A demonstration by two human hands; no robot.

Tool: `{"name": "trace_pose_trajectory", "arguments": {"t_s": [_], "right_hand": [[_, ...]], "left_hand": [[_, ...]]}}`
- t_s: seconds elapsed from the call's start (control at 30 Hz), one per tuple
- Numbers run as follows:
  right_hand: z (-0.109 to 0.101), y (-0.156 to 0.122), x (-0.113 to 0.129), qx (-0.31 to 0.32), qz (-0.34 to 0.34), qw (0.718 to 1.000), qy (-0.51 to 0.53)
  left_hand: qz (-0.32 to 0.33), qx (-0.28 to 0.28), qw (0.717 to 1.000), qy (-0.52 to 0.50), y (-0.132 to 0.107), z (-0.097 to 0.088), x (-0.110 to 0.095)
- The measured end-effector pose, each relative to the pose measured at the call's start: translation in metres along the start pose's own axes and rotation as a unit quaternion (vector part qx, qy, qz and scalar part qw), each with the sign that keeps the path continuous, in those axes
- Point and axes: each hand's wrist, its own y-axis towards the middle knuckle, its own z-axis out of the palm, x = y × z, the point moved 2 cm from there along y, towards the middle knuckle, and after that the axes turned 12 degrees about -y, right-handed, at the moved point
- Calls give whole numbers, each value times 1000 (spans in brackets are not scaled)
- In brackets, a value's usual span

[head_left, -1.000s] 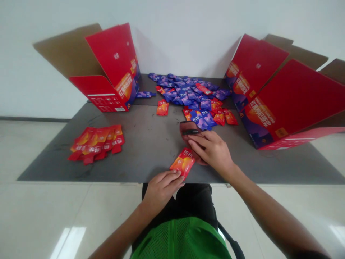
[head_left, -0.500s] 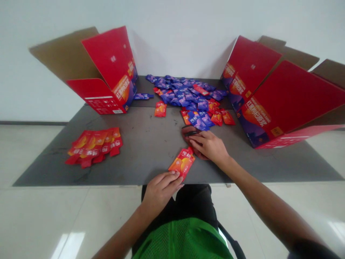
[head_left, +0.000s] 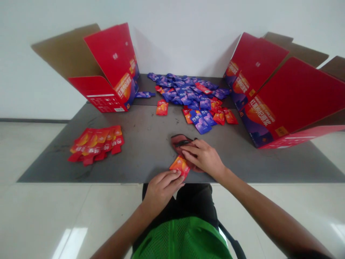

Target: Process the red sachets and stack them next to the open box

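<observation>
At the table's front edge, my left hand [head_left: 163,190] grips the lower end of a red-orange pouch [head_left: 179,165], thumb hidden beneath. My right hand [head_left: 204,157] is closed on a flat, reddish-brown cloth [head_left: 178,140] with a dark strip on it. Part of this cloth lies over the pouch's upper end, covering it. To the left, several red pouches [head_left: 95,142] overlap in a fanned pile. Beyond my hands, a heap of purple pouches [head_left: 185,93] has some red ones mixed in, and a purple pouch [head_left: 199,121] lies at its near side.
An open red carton [head_left: 107,91] stands at the back left of the grey table [head_left: 145,144]. Another open red carton [head_left: 258,108] stands on the right, flaps raised. One red pouch [head_left: 162,107] lies apart before the heap. A white wall [head_left: 178,36] rises behind.
My right hand has slid the cloth left and toward me, over the upper part of the red-orange pouch. My left hand stays on the pouch; the view has shifted slightly.
</observation>
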Motion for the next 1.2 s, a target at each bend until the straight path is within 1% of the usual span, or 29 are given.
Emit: {"name": "trace_pose_trajectory", "arguments": {"t_s": [0.07, 0.1, 0.17, 0.23, 0.3, 0.37, 0.4, 0.43, 0.47, 0.53, 0.63, 0.73, 0.8, 0.9, 0.97, 1.07, 1.13, 1.2], "right_hand": [[-3, 9, -23, 0, 15, 999, -39], [-7, 12, -31, -5, 23, 998, -58], [-17, 15, -34, -27, 37, 996, -79], [-28, 12, -19, -56, 41, 996, -64], [-32, 4, 9, -65, 16, 998, -23], [-28, -7, 38, -42, -32, 999, 13], [-23, -11, 49, -26, -50, 998, 26], [-18, -14, 55, -13, -60, 998, 36], [-13, -15, 56, -7, -56, 998, 41], [-4, -12, 43, -6, -28, 999, 38], [-2, 1, 3, -4, 10, 1000, -13], [-13, 7, -34, -18, 41, 996, -80], [-25, 2, -47, -51, 68, 992, -95], [-44, -19, -53, -126, 118, 982, -75], [-50, -38, -54, -167, 151, 973, -55], [-47, -70, -56, -192, 204, 959, -28], [-41, -88, -59, -197, 243, 949, -21], [-35, -101, -64, -193, 283, 940, -15]], "left_hand": [[2, -3, 1000, 3, 0, 0, 1], [2, -4, 1000, 4, 0, 0, 1], [0, -5, 1000, 5, 0, 1, 1], [-1, -3, 1000, 4, 0, 1, 1], [-4, 7, 1000, 5, 0, 1, 0], [-17, 14, 1000, 13, 0, 1, -1], [-26, 17, 999, 17, 0, 1, -1], [-32, 20, 999, 20, 0, 1, 0], [-33, 21, 999, 19, 0, 1, 0], [-19, 19, 1000, 9, 0, 2, 0], [-1, 4, 1000, -1, 0, 2, 0], [-7, -1, 1000, -1, 1, 0, -1], [-16, 17, 1000, 1, 4, -3, -2], [-46, 69, 997, -7, 16, -9, -6], [-75, 86, 993, 1, 27, -11, -8], [-137, 67, 987, 41, 46, -5, -8], [-180, 45, 980, 74, 54, 4, -7], [-207, 33, 972, 110, 60, 15, -7]]}}
